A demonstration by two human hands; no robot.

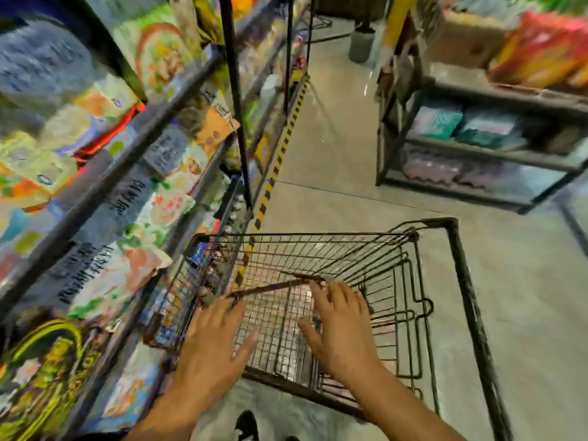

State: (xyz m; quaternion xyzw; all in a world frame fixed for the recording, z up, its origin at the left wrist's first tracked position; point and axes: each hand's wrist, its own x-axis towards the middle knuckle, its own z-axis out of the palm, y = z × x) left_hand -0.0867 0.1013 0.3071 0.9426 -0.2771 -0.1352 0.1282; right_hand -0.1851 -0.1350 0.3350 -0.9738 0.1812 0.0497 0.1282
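A rusty wire shopping cart (318, 234) stands in the aisle right in front of me, its basket tilted in the view. Across the near part of the basket runs a rusty hinged bar (276, 285). My left hand (213, 342) reaches over the cart's near left corner with its fingers spread, and the fingertips touch the left end of the bar. My right hand (342, 326) stretches over the basket, fingers extended, with the tips at the bar's right end. Neither hand holds an object. The basket floor looks bare mesh.
A tall shelf (133, 148) packed with colourful packets runs close along the cart's left side. A yellow-black strip (280, 157) marks its foot. A lower rack (477, 148) with teal packs stands at the right. A grey bin (361, 46) is far down the aisle. My shoe (246, 424) is below.
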